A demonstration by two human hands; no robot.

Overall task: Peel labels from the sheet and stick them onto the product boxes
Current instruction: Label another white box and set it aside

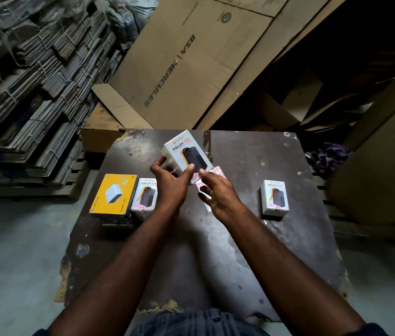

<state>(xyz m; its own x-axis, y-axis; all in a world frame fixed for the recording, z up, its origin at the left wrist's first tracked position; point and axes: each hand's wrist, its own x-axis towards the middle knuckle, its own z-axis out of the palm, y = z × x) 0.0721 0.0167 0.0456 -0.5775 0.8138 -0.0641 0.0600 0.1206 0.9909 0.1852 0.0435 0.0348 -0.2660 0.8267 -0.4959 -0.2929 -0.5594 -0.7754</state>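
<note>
left hand (169, 184): thumb and fingers grip tilted Halley 20K box (186, 151), just above label sheet (218, 171) | right hand (218, 194): fingers loosely spread over label sheet

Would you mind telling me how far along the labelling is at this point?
Probably done: the left Halley box and right Halley box on the table show pinkish patches low down, likely labels. In hand: the left hand grips a third Halley box over the label sheet; the right hand hovers open. Left: that box, perhaps the yellow charger box.
</note>
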